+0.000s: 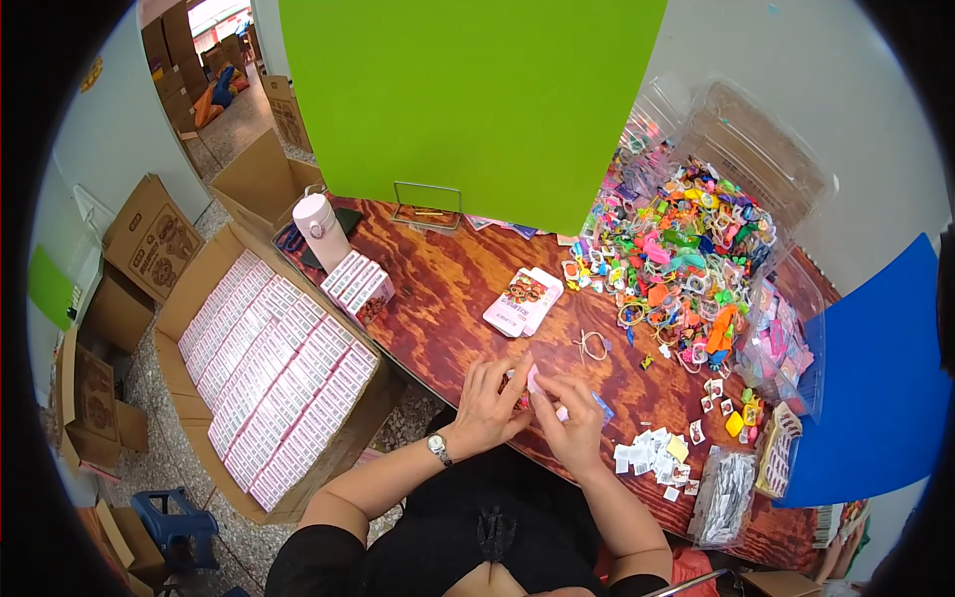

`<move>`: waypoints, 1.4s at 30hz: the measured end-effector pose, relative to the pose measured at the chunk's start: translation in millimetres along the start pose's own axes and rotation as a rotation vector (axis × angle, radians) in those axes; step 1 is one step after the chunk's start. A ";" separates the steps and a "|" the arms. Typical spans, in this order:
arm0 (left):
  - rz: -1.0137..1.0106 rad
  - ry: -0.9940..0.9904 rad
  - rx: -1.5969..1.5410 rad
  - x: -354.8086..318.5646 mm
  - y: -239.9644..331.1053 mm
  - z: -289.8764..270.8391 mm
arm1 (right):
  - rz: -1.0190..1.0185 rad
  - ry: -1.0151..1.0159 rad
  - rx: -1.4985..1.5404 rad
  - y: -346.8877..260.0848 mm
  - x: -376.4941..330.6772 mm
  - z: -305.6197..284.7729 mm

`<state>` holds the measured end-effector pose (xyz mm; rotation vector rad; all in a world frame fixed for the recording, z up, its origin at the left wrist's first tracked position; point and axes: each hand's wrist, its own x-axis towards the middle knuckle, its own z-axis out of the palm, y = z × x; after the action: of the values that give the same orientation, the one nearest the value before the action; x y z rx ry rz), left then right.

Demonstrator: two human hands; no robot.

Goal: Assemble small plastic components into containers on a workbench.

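Observation:
My left hand (487,406), with a watch on its wrist, is closed at the table's front edge. Its fingers curl over something pinkish that they mostly hide. Close beside it, my right hand (570,420) pinches a small pink piece (533,379) between thumb and fingers, and the two hands nearly touch. Just beyond them lie flat pink-and-white printed cartons (524,302), overlapping. A thin pale ring-shaped band (594,345) rests to their right. A small blue packet (603,408) shows beside my right hand.
A heap of colourful small toys (686,249) covers the table's right, by a clear plastic bin (766,149). White slips (652,456) and a tray of silvery packets (724,497) lie nearer. Stacked small boxes (356,286) and a pink bottle (320,229) stand left, above a filled carton (274,373).

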<state>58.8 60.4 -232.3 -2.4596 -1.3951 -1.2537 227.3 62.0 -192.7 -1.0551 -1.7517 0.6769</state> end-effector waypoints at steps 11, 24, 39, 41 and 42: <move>-0.021 0.003 0.114 -6.3 4.2 7.5 | 0.030 0.073 -0.010 -8.9 -13.5 5.1; -0.094 0.005 0.093 -8.5 6.6 9.7 | -0.003 -0.055 0.001 3.8 -25.5 12.1; -0.026 0.155 -0.112 -8.1 -5.7 -20.8 | 0.498 0.192 0.701 48.2 -9.0 0.1; -0.146 0.096 -0.407 -29.9 -15.0 2.8 | 0.586 0.179 1.134 44.5 -16.9 5.9; -0.274 0.035 -0.693 -27.5 -11.9 8.7 | 0.666 0.180 1.167 45.3 -24.4 15.9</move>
<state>48.2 51.8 -260.3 -2.6630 -1.5187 -2.1366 233.2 62.2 -246.3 -0.7584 -0.5525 1.6674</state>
